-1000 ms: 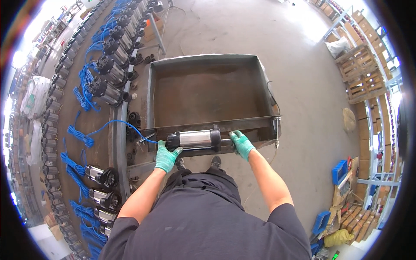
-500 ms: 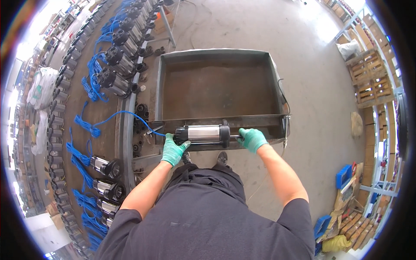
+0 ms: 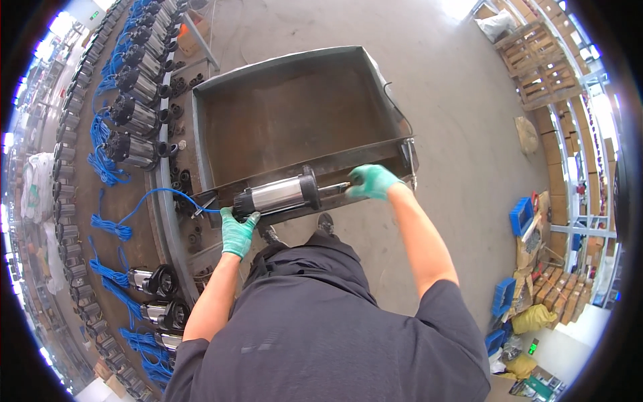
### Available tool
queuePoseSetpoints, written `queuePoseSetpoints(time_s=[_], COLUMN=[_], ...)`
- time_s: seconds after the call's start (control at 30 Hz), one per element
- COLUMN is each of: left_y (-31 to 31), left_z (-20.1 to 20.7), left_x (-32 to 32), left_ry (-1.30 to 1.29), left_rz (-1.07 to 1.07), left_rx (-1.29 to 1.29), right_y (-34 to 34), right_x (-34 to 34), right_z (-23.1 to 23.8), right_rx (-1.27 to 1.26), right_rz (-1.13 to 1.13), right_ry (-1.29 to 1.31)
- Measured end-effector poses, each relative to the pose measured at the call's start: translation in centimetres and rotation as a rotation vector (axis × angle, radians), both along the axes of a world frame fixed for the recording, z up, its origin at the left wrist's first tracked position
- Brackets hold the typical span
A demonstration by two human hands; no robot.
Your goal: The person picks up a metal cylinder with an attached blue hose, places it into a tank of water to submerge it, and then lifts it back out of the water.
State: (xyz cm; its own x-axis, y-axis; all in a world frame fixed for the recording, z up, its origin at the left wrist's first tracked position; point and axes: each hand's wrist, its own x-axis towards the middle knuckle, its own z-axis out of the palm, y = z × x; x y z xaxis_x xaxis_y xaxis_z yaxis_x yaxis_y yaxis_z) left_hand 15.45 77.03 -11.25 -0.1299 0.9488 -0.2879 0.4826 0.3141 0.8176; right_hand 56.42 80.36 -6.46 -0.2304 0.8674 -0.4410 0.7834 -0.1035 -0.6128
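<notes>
A silver submersible pump motor (image 3: 278, 195) with black end pieces lies along the near ledge of a metal tank (image 3: 281, 114). My left hand (image 3: 238, 233), in a green glove, is closed round its black left end, thumb on the near side. A blue cable (image 3: 157, 190) runs from that end to the left. From the right end sticks out a thin metal shaft (image 3: 333, 187). My right hand (image 3: 374, 181), also green-gloved and slightly blurred, is at the shaft's tip, thumb and fingers apart around it; whether they touch it, I cannot tell.
More pump motors (image 3: 137, 114) with coiled blue cables stand in a row at the left, several others (image 3: 154, 281) lying nearer. Black round parts (image 3: 177, 84) sit beside the rail (image 3: 164, 221). Wooden pallets (image 3: 539, 63) and blue bins (image 3: 521, 216) are at the right.
The view has turned and shifted, so the tank and motor appear tilted and farther left. My right hand has loosened from the shaft and drawn toward its tip; my left hand keeps its hold.
</notes>
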Motion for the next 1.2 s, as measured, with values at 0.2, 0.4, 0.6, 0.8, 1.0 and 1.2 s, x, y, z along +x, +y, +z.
queuePoseSetpoints(time_s=[0.2,0.4,0.6,0.8,1.0,1.2], left_y=[0.3,0.2,0.4,0.3,0.5,0.5], left_z=[1.7,1.5,1.2,0.7,0.5,1.4], left_x=[1.1,0.6,0.3,-0.1,-0.1,0.1], left_ry=[0.027,0.049,0.038,0.066,0.067,0.131], left_rz=[-0.029,-0.079,-0.042,-0.047,-0.057,-0.068], left_rx=[-0.013,-0.022,-0.008,0.014,0.014,-0.001], right_y=[-7.0,-1.0,5.1,0.3,-2.0,-1.4], right_x=[11.5,13.1,9.6,3.7,-2.8,-3.3], right_z=[-11.4,-9.0,-3.7,-4.2,-3.7,-3.5], right_rx=[0.363,0.194,-0.095,0.079,-0.34,-0.363], right_rz=[-1.114,-1.041,-1.169,-0.776,-0.944,-0.929], right_ry=[-0.183,0.062,0.054,0.272,0.681,0.764])
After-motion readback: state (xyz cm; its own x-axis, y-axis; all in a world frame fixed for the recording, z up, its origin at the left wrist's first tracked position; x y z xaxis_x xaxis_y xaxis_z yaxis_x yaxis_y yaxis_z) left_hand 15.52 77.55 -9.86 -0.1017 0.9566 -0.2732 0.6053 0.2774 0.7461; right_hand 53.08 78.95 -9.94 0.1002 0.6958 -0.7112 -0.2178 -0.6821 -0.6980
